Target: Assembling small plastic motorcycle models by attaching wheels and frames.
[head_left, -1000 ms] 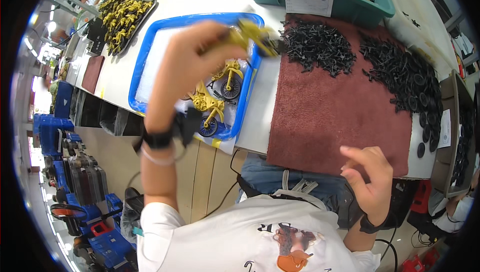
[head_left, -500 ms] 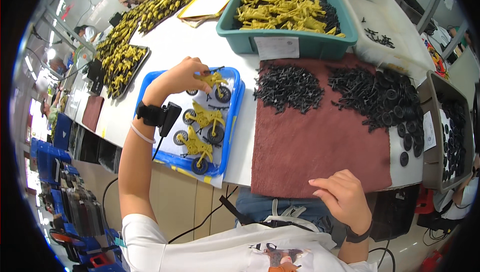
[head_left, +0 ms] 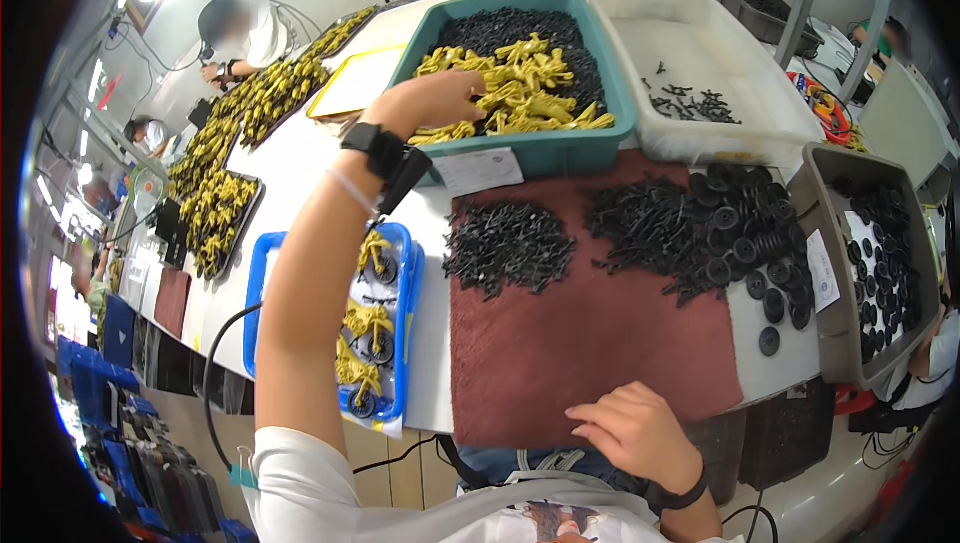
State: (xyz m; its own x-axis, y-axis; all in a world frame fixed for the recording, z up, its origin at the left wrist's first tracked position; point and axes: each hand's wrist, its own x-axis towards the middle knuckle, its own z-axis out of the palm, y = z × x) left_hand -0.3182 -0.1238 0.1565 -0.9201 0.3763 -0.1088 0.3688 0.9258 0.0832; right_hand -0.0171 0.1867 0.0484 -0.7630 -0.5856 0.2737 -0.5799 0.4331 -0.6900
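My left hand (head_left: 440, 101) reaches over the teal bin (head_left: 619, 113), its partly visible fingers loosely apart and touching the pile of yellow toy motorcycle bodies (head_left: 535, 78). No piece shows lifted in it. My right hand (head_left: 632, 433) hovers above the near edge of the brown cloth (head_left: 560, 368), thumb and index finger apart, with nothing seen between them. Below my left forearm stands a blue tray (head_left: 402, 323) holding yellow toy motorcycles (head_left: 368, 321) with black wheels; the arm hides part of it.
Small black parts (head_left: 510, 243) and black wheels (head_left: 745, 233) are heaped on the cloth. A whitish bin (head_left: 700, 43) and a grey bin of wheels (head_left: 838, 328) stand at the right. Trays of yellow motorcycles (head_left: 225, 208) line the far left, where another person (head_left: 265, 43) sits.
My left hand has left the motorcycle in the blue tray and moved up and right to the teal bin. My right hand stays near the cloth's front edge. The view has shifted.
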